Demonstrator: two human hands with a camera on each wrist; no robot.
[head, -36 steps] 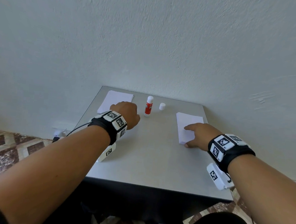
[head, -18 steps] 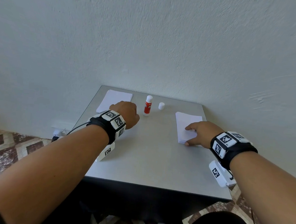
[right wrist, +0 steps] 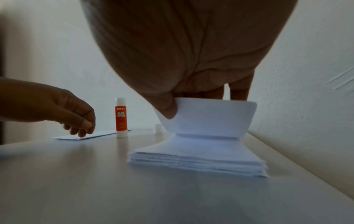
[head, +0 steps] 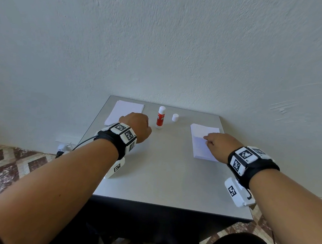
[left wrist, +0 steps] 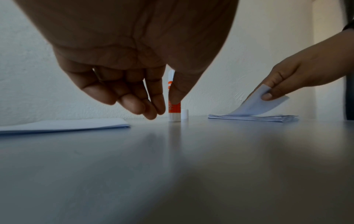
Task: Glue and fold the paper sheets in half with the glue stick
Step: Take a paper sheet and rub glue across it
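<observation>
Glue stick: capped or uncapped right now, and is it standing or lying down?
Uncapped and upright. The glue stick stands on its base on the table, white tip bare, with its cap standing apart beside it.

White paper stack (head: 202, 143), red-and-white glue stick (head: 160, 118), white cap (head: 175, 117), grey table (head: 162, 169), black-and-white checkered wristbands (head: 124, 133).

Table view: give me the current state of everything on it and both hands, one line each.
glue stick: upright, uncapped, untouched.
cap: off, standing on the table right of the stick.
paper stack: flat, unfolded, at the table's right.
top sheet: one edge lifted and curled up off the stack.
left paper pile: lying flat at far left.
right hand: pinches the top sheet.
left hand: fingers loosely curled, holds nothing, beside the stick.
</observation>
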